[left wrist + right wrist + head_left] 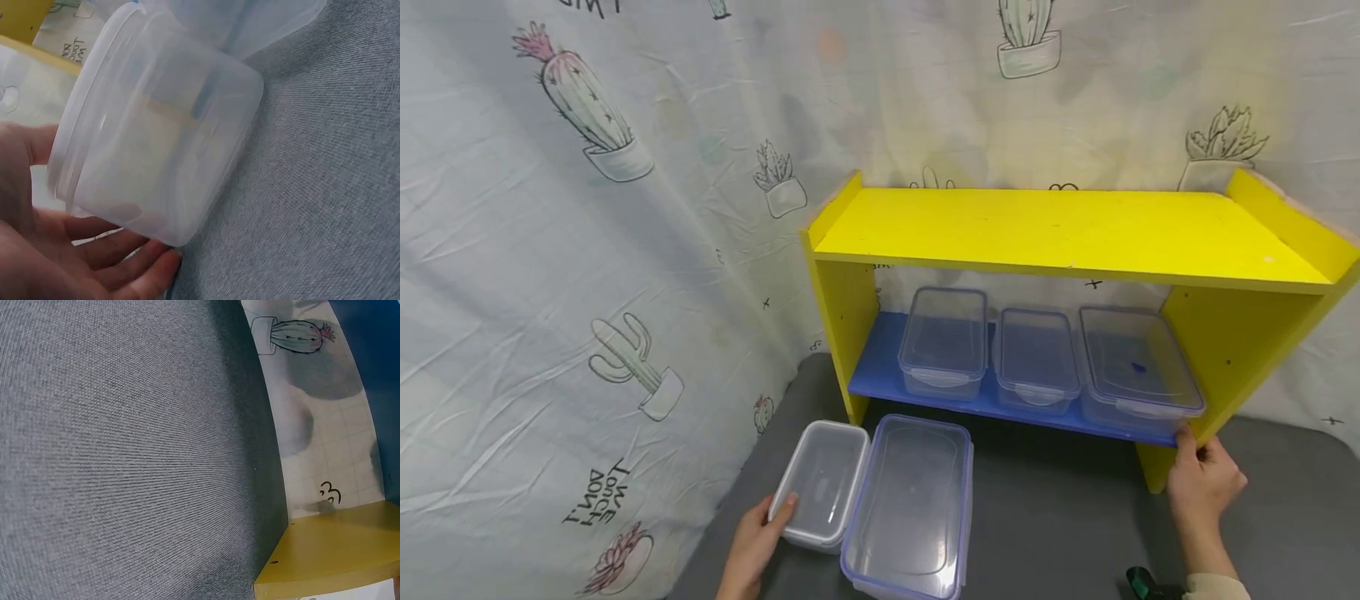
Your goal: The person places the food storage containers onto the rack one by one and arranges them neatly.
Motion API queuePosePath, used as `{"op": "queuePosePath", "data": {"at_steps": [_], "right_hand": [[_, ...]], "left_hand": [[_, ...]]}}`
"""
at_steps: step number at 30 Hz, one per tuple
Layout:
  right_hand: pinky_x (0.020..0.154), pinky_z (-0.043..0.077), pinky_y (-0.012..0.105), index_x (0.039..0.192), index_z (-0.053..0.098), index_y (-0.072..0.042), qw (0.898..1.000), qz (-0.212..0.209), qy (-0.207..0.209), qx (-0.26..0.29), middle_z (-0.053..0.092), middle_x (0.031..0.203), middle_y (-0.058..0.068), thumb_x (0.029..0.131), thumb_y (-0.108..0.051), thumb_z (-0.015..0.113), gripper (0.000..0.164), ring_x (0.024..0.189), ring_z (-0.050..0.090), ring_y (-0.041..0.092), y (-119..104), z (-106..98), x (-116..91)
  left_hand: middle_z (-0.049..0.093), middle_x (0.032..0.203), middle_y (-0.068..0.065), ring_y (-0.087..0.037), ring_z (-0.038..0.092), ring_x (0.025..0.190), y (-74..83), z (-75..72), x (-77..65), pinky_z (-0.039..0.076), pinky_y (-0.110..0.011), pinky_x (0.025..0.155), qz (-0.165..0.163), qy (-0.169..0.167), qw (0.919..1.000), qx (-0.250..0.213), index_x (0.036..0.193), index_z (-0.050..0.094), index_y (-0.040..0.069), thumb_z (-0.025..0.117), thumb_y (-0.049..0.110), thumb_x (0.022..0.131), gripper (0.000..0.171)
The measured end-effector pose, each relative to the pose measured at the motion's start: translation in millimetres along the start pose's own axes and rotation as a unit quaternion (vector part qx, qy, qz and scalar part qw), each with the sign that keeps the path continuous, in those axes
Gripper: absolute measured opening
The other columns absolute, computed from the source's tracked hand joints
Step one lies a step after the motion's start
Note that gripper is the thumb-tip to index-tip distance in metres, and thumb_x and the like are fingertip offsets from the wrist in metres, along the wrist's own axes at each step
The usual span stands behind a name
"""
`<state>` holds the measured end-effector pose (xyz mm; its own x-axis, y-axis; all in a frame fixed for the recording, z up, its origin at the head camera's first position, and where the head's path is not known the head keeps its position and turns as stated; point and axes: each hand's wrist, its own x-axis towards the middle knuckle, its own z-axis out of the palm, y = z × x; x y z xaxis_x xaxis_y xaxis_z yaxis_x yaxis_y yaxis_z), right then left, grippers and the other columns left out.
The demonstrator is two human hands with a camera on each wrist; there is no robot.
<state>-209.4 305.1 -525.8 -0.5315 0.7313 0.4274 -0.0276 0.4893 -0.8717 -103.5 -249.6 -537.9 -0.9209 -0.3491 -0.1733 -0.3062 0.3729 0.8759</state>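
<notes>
My left hand (pixel 754 537) grips a small clear food container with a whitish lid (pixel 823 483) by its near left corner. In the left wrist view the thumb lies at the lid's rim, and the fingers curl under the container's side (pixel 169 144). Right against it stands a larger food container with a blue-rimmed lid (pixel 910 508). At the far right, my right hand (pixel 1204 479) holds the yellow shelf unit (pixel 1270 350) at its lower front corner, where the blue board (pixel 977 406) meets the side panel. That hand is out of sight in the right wrist view.
Three clear lidded containers stand on the blue board: a left one (pixel 943 333), a middle one (pixel 1037 354) and a right one (pixel 1138 358). A dark green-and-black object (pixel 1142 582) lies near the right forearm. Behind the grey tabletop (pixel 1052 517) hangs a cactus-print cloth (pixel 700 250).
</notes>
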Motion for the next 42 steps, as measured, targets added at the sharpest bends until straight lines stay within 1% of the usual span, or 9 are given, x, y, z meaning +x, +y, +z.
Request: {"op": "queuePosePath", "data": {"at_steps": [7, 14, 23, 27, 30, 34, 36, 38, 42], "right_hand": [[0.055, 0.019, 0.022, 0.079, 0.063, -0.002, 1.000, -0.002, 0.001, -0.005, 0.034, 0.055, -0.045, 0.092, -0.032, 0.059, 0.033, 0.055, 0.026, -0.011, 0.5, 0.3, -0.2], [0.053, 0.020, 0.018, 0.078, 0.064, -0.002, 1.000, 0.001, 0.002, -0.005, 0.035, 0.057, -0.048, 0.092, -0.031, 0.058, 0.033, 0.055, 0.028, -0.013, -2.2, -1.1, -2.0], [0.049, 0.022, 0.014, 0.081, 0.064, 0.000, 1.000, 0.009, 0.005, -0.001, 0.037, 0.055, -0.045, 0.093, -0.033, 0.060, 0.035, 0.053, 0.030, -0.011, -1.2, -1.2, -2.0], [0.049, 0.022, 0.012, 0.082, 0.065, 0.000, 1.000, 0.010, 0.003, -0.003, 0.037, 0.056, -0.046, 0.093, -0.033, 0.060, 0.035, 0.053, 0.031, -0.013, -0.6, -0.3, -1.2], [0.050, 0.023, 0.011, 0.075, 0.065, -0.009, 1.000, 0.014, 0.003, 0.000, 0.038, 0.056, -0.047, 0.092, -0.034, 0.060, 0.030, 0.054, 0.032, -0.014, -0.1, 0.0, -0.8], [0.050, 0.023, 0.011, 0.066, 0.056, -0.037, 1.000, 0.019, 0.006, 0.007, 0.039, 0.056, -0.046, 0.091, -0.034, 0.061, 0.026, 0.054, 0.033, -0.014, 0.7, -0.4, -0.8], [0.051, 0.023, 0.011, 0.066, 0.052, -0.044, 1.000, 0.022, 0.006, 0.008, 0.039, 0.056, -0.045, 0.091, -0.035, 0.062, 0.028, 0.055, 0.033, -0.014, 0.9, -0.7, -0.8], [0.051, 0.023, 0.012, 0.066, 0.054, -0.041, 1.000, 0.024, 0.005, 0.006, 0.039, 0.056, -0.045, 0.091, -0.035, 0.061, 0.027, 0.055, 0.033, -0.013, 0.4, -1.0, -0.7], [0.052, 0.024, 0.012, 0.071, 0.065, -0.020, 1.000, 0.029, 0.001, 0.004, 0.039, 0.056, -0.045, 0.092, -0.037, 0.061, 0.026, 0.055, 0.034, -0.013, -1.4, -0.4, -1.4]], "left_hand": [[0.067, 0.109, -0.015, -0.010, 0.057, 0.090, 1.3, 3.1, -4.5, 0.043, -0.021, 0.079, -0.023, 0.019, 0.9976, -0.063, 0.126, 0.058, -0.008, 0.063, 0.040, 0.094, 0.058], [0.060, 0.122, -0.025, -0.003, 0.060, 0.081, 5.3, 3.3, -5.5, 0.050, -0.022, 0.070, -0.030, 0.036, 0.9883, -0.145, 0.137, 0.046, -0.011, 0.067, 0.027, 0.093, 0.062], [0.042, 0.142, -0.031, -0.001, 0.060, 0.093, 3.5, -2.2, -4.3, 0.055, -0.035, 0.077, -0.027, -0.016, 0.9812, -0.190, 0.148, 0.031, -0.006, 0.058, 0.031, 0.098, 0.067], [0.037, 0.148, -0.023, 0.002, 0.055, 0.101, -1.0, -7.5, -7.3, 0.051, -0.042, 0.085, -0.013, -0.051, 0.9702, -0.236, 0.153, 0.020, 0.000, 0.053, 0.022, 0.100, 0.066], [0.039, 0.145, -0.015, 0.002, 0.054, 0.104, -2.0, -11.4, -9.7, 0.048, -0.044, 0.087, 0.001, -0.071, 0.9631, -0.260, 0.155, 0.011, 0.005, 0.050, 0.017, 0.100, 0.069], [0.042, 0.143, -0.014, 0.001, 0.056, 0.104, -0.1, -13.7, -10.9, 0.049, -0.043, 0.086, 0.005, -0.073, 0.9652, -0.251, 0.157, 0.006, 0.013, 0.052, 0.019, 0.099, 0.074], [0.043, 0.143, -0.015, 0.001, 0.057, 0.102, 1.1, -12.7, -11.4, 0.050, -0.043, 0.084, 0.001, -0.061, 0.9673, -0.246, 0.157, 0.007, 0.016, 0.053, 0.018, 0.098, 0.075], [0.042, 0.144, -0.021, -0.001, 0.058, 0.101, 1.3, -10.6, -12.4, 0.051, -0.044, 0.083, 0.002, -0.045, 0.9670, -0.251, 0.157, 0.011, 0.016, 0.053, 0.013, 0.097, 0.073], [0.027, 0.154, -0.027, -0.004, 0.057, 0.100, 0.8, -6.9, -15.6, 0.053, -0.047, 0.081, -0.002, -0.020, 0.9640, -0.265, 0.155, 0.018, 0.009, 0.048, 0.006, 0.095, 0.067]]}}
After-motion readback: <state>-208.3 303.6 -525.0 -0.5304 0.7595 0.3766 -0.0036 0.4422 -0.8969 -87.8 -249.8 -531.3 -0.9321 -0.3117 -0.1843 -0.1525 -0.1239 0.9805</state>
